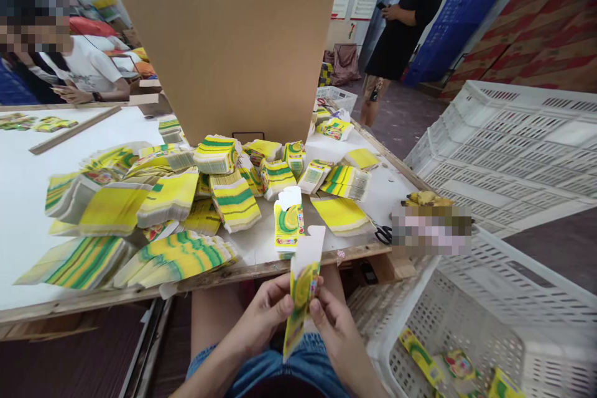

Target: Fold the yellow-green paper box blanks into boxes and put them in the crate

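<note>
Over my lap, both hands pinch one flat yellow-and-green printed carton point(302, 289) with a white flap sticking up. My left hand point(263, 314) grips its left edge with thumb and fingers closed. My right hand point(333, 326) holds its right edge the same way. An opened, standing carton point(288, 221) of the same print sits on the table just beyond my hands. Piles of flat folded cartons point(153, 211) spread over the table in front of me.
A big brown cardboard sheet point(228, 37) stands at the table's back. Scissors point(383, 234) lie near the right edge. A white plastic crate point(457, 323) with some cartons sits at my right, another crate point(508, 149) behind it. One person sits at far left, another stands at back right.
</note>
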Action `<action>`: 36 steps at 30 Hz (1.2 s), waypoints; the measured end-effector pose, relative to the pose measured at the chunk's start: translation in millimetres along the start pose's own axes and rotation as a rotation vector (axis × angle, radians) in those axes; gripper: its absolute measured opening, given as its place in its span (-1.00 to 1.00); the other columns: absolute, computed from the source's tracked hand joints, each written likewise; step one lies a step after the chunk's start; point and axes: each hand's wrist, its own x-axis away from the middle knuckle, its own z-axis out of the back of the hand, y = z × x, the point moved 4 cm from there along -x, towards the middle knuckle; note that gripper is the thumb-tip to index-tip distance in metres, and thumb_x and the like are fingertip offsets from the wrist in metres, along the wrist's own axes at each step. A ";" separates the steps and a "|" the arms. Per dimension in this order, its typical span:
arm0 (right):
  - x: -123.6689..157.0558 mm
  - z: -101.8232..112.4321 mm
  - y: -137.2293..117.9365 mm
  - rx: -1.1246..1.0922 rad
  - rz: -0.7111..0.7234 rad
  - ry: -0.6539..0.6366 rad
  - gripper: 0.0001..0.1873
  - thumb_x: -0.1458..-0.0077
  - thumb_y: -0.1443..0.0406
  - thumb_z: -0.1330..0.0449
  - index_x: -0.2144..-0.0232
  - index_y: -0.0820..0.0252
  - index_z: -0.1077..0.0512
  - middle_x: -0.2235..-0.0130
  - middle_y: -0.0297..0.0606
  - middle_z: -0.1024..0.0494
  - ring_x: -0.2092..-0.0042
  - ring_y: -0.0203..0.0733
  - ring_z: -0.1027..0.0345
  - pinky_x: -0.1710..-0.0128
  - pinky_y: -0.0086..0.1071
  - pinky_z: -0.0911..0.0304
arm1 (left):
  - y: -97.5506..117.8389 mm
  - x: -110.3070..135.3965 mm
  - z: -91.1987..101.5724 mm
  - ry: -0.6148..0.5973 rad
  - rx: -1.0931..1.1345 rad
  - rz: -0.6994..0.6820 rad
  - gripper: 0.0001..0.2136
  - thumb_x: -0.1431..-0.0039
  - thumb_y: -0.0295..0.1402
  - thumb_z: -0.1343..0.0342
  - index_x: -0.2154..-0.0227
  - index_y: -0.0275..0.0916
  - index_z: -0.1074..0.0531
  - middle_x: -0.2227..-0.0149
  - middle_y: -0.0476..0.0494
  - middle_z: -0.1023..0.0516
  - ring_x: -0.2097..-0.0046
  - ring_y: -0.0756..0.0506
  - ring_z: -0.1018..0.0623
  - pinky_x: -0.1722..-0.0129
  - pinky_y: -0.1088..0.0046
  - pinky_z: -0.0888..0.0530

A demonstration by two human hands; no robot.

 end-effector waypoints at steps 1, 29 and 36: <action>0.6 -1.8 -1.6 0.016 0.005 -0.010 -0.49 -0.09 -0.01 -0.21 0.03 0.17 -0.46 0.07 -0.07 -0.59 -0.03 0.07 -0.41 -0.04 -0.13 -0.29 | -0.7 -0.4 2.1 0.032 0.011 -0.005 -0.52 0.00 -0.14 -0.29 0.03 -0.26 -0.51 0.05 -0.30 -0.59 -0.04 -0.29 -0.51 -0.06 0.26 -0.38; 3.6 17.4 -14.0 0.957 0.520 0.080 -0.65 -0.20 0.38 -0.09 -0.03 0.04 -0.32 0.15 -0.21 -0.53 0.18 -0.10 -0.40 0.17 -0.24 -0.37 | -29.9 10.5 -2.4 0.301 0.427 0.457 -0.47 -0.23 0.00 0.05 0.05 -0.41 -0.45 0.34 -0.29 -0.64 0.43 -0.11 -0.60 0.34 0.42 -0.46; 9.3 15.2 -12.6 0.900 0.450 0.087 -0.59 -0.21 0.33 -0.10 -0.12 0.02 -0.28 0.11 -0.20 -0.51 0.27 -0.16 -0.41 0.18 -0.26 -0.41 | -19.7 10.7 -4.9 0.226 0.476 0.443 -0.50 -0.22 -0.03 0.01 0.03 -0.40 -0.44 0.24 -0.32 -0.63 0.41 -0.10 -0.59 0.35 0.43 -0.44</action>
